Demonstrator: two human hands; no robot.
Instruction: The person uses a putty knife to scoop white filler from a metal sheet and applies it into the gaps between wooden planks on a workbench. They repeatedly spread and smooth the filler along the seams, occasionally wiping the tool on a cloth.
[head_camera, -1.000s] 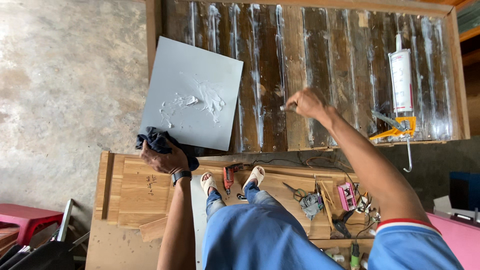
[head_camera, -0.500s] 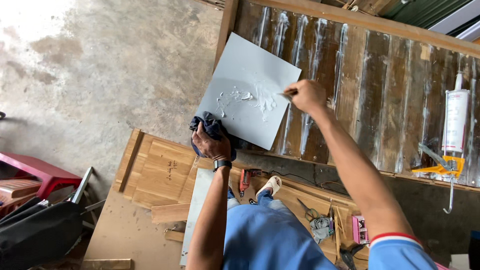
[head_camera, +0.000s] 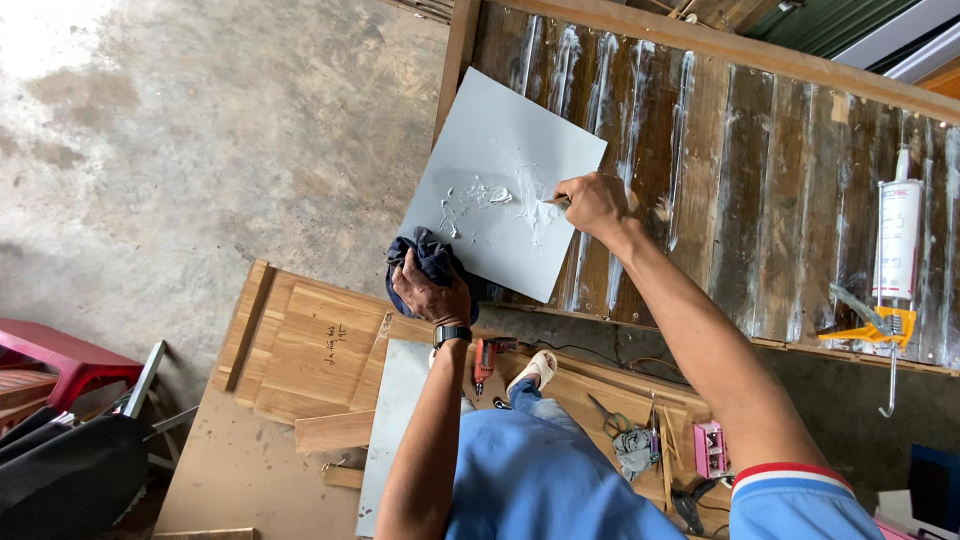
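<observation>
right hand (head_camera: 592, 203): fingers pinched shut on thin spreading stick (head_camera: 553, 200), tip pointing left into white paste smear (head_camera: 497, 196), nearer hand
left hand (head_camera: 430, 290): fingers clenched on dark rag (head_camera: 432, 254) at grey panel (head_camera: 480, 130) lower edge

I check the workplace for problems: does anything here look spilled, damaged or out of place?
White paste is smeared unevenly on the grey board, where the right hand works it with a small tool. White streaks also run down the wooden panel. The left hand holds a dark cloth.

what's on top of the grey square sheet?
White paste is smeared near the middle of the grey sheet. The right hand holds a small tool tip in it. The left hand presses a dark cloth on the lower corner, hiding that part.
</observation>
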